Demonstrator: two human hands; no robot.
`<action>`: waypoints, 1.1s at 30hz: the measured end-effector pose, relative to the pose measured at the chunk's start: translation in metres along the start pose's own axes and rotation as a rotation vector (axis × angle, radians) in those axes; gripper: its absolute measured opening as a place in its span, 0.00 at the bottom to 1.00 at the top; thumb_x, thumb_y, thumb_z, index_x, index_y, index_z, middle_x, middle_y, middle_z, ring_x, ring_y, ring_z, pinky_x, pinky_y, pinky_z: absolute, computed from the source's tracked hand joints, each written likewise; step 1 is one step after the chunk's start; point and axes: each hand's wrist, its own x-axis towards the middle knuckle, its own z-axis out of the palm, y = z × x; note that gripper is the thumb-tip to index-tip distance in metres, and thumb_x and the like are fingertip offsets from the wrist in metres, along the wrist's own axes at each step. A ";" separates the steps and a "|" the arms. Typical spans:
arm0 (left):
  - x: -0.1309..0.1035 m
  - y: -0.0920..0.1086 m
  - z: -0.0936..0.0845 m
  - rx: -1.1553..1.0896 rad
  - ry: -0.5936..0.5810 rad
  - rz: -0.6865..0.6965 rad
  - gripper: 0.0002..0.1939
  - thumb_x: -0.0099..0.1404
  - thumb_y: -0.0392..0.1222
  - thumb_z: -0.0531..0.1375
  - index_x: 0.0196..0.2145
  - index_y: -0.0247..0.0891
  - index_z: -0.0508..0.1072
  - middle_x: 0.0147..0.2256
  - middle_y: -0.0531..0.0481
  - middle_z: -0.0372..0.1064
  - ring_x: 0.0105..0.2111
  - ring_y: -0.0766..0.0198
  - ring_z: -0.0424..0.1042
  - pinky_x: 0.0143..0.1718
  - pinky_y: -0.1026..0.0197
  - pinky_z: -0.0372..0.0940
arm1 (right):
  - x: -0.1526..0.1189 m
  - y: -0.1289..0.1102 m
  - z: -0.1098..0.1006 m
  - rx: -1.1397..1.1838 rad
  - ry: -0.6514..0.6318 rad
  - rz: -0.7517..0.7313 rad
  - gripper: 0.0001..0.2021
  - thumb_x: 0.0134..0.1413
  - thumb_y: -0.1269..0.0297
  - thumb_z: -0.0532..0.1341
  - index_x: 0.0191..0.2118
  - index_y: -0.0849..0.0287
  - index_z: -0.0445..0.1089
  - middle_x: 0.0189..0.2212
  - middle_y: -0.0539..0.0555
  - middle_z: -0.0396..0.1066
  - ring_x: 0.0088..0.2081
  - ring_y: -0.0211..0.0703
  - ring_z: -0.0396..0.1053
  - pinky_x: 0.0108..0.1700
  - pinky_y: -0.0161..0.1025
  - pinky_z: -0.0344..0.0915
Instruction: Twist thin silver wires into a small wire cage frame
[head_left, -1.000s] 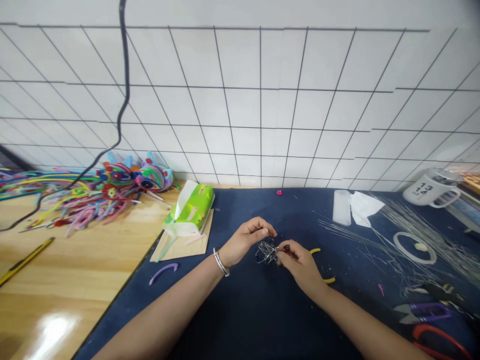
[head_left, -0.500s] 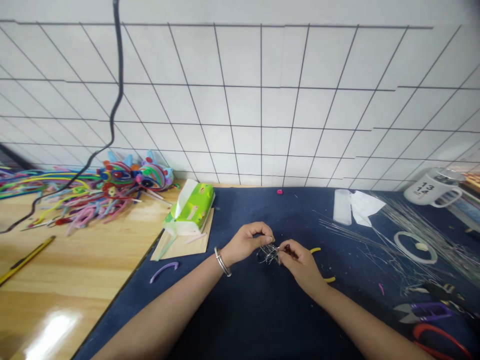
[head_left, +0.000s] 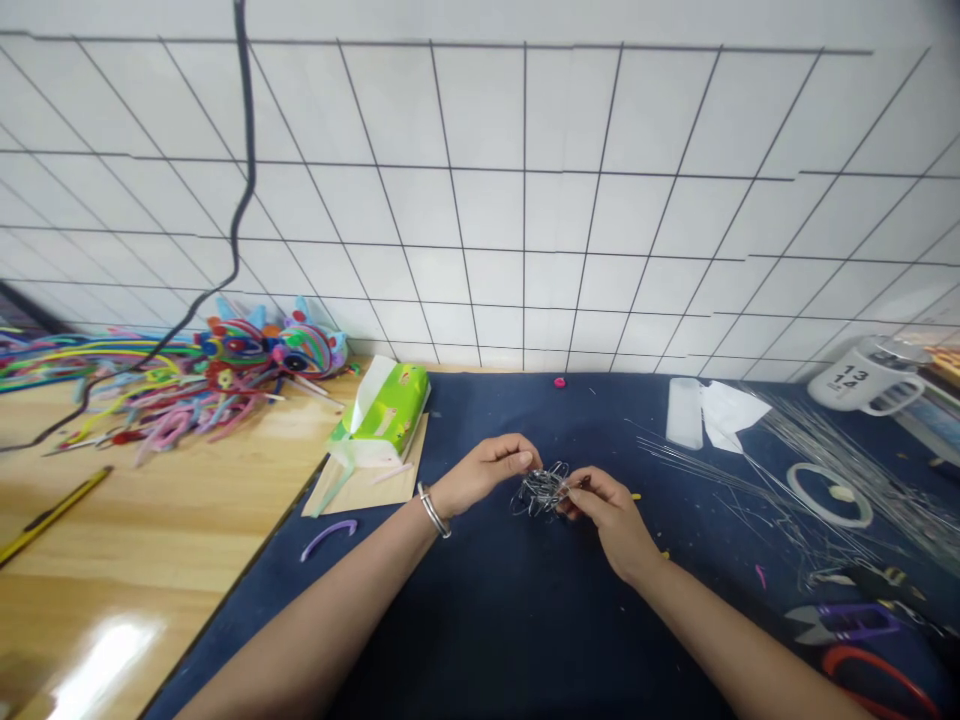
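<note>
A tangled bundle of thin silvery wire (head_left: 545, 488) sits between my two hands above the dark blue mat. My right hand (head_left: 606, 515) pinches its right side between thumb and fingers. At the upper left edge of the bundle, my left hand (head_left: 491, 472) has thumb and fingertips closed on the wire; the exact strand is too fine to make out. A silver bangle (head_left: 433, 511) circles my left wrist. Behind my right hand, small parts of yellow handles (head_left: 636, 496) show; the rest of that tool is hidden.
Left of my hands lie a green tissue pack (head_left: 390, 405) and a purple curved strip (head_left: 328, 538). Rightward are long straight wires (head_left: 840, 450), a white ring coil (head_left: 802, 500), purple-handled snips (head_left: 862, 622) and a white mug (head_left: 851, 380). Colourful pipe cleaners (head_left: 172, 385) cover the wooden table's back left.
My left hand has shifted slightly up and left, and more of the wire bundle shows between my hands. My right hand has moved a little rightward, covering more of the yellow handles.
</note>
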 end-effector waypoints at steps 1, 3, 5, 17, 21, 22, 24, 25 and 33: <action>0.000 -0.001 -0.002 -0.005 -0.016 -0.007 0.12 0.62 0.45 0.55 0.34 0.34 0.72 0.32 0.46 0.69 0.33 0.63 0.66 0.37 0.60 0.61 | 0.001 0.000 -0.001 0.014 0.005 -0.006 0.06 0.50 0.64 0.56 0.33 0.59 0.67 0.27 0.51 0.69 0.30 0.40 0.66 0.32 0.36 0.62; -0.001 -0.002 -0.004 -0.021 -0.064 -0.032 0.11 0.60 0.44 0.57 0.35 0.34 0.72 0.31 0.47 0.69 0.31 0.65 0.66 0.35 0.61 0.61 | 0.002 0.000 -0.003 0.037 0.020 -0.019 0.07 0.50 0.63 0.57 0.33 0.59 0.68 0.28 0.52 0.69 0.30 0.39 0.66 0.32 0.36 0.62; -0.002 -0.003 -0.004 -0.028 -0.112 -0.055 0.10 0.58 0.43 0.59 0.36 0.34 0.71 0.31 0.48 0.68 0.29 0.66 0.66 0.34 0.62 0.61 | 0.003 -0.001 -0.006 0.045 0.032 -0.029 0.07 0.50 0.63 0.58 0.34 0.60 0.68 0.30 0.52 0.69 0.30 0.39 0.65 0.33 0.36 0.62; -0.027 -0.013 0.034 0.041 0.297 0.059 0.05 0.57 0.39 0.61 0.29 0.35 0.70 0.35 0.48 0.63 0.34 0.66 0.64 0.38 0.62 0.60 | 0.005 -0.004 -0.013 -0.047 0.338 -0.084 0.11 0.51 0.57 0.58 0.36 0.59 0.67 0.33 0.53 0.68 0.37 0.43 0.66 0.38 0.38 0.64; -0.037 -0.014 0.043 0.092 0.349 0.055 0.04 0.56 0.37 0.62 0.28 0.35 0.71 0.41 0.46 0.61 0.41 0.62 0.63 0.44 0.59 0.59 | -0.004 -0.005 -0.002 -0.037 0.114 -0.003 0.09 0.50 0.61 0.59 0.36 0.59 0.68 0.32 0.53 0.69 0.36 0.43 0.67 0.37 0.38 0.63; -0.039 -0.014 0.045 0.104 0.346 0.063 0.03 0.55 0.37 0.63 0.27 0.36 0.71 0.43 0.46 0.60 0.43 0.61 0.63 0.46 0.58 0.59 | -0.006 -0.006 0.002 0.003 0.051 0.011 0.09 0.50 0.63 0.59 0.39 0.58 0.67 0.35 0.53 0.69 0.38 0.43 0.67 0.37 0.38 0.64; -0.040 -0.013 0.048 0.125 0.339 0.085 0.03 0.54 0.36 0.63 0.27 0.36 0.72 0.47 0.45 0.58 0.45 0.60 0.62 0.49 0.55 0.57 | -0.010 -0.007 0.008 0.085 -0.062 0.027 0.13 0.50 0.67 0.58 0.44 0.56 0.64 0.40 0.53 0.68 0.39 0.42 0.66 0.35 0.37 0.64; -0.041 -0.013 0.049 0.135 0.332 0.093 0.03 0.54 0.35 0.63 0.28 0.36 0.72 0.48 0.45 0.57 0.46 0.60 0.62 0.51 0.54 0.56 | -0.011 -0.007 0.011 0.115 -0.106 0.030 0.13 0.51 0.68 0.57 0.45 0.55 0.64 0.41 0.53 0.67 0.39 0.42 0.66 0.34 0.36 0.64; -0.043 -0.006 0.046 0.201 0.181 0.112 0.03 0.59 0.36 0.59 0.30 0.37 0.72 0.45 0.45 0.61 0.48 0.59 0.61 0.51 0.54 0.56 | -0.009 -0.003 0.013 0.123 -0.139 0.088 0.09 0.50 0.71 0.58 0.39 0.57 0.64 0.35 0.51 0.66 0.34 0.38 0.64 0.32 0.34 0.63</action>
